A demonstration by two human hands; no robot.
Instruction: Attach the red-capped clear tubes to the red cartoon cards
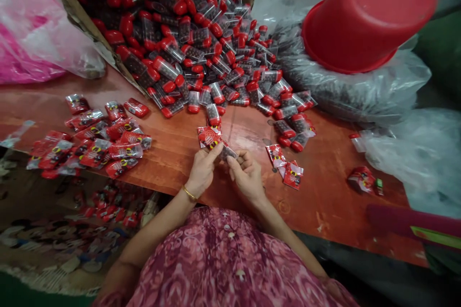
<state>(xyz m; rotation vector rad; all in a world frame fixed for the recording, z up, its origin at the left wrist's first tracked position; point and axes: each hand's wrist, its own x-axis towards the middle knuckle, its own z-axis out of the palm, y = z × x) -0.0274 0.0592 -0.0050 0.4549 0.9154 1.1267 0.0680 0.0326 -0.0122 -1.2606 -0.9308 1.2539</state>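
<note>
Just above the table's front edge, my left hand [201, 172] and my right hand [248, 177] meet around one small clear container [229, 152] with dark contents. My left fingers press at its left end, and my right thumb and fingers pinch its right end. Part of it is hidden by my fingers. Red printed packets [209, 137] lie right behind my left fingertips. A red-capped clear container [213, 114] lies just beyond them. To the right of my right hand are a few flat red printed packets [275, 154].
A large heap of red-capped containers [201, 53] spills from a cardboard box [68, 9]. Filled red packets [95, 139] are piled at left on the reddish table [173, 153]. An upturned red bucket [370, 19] sits on a plastic bag [342, 91] at right.
</note>
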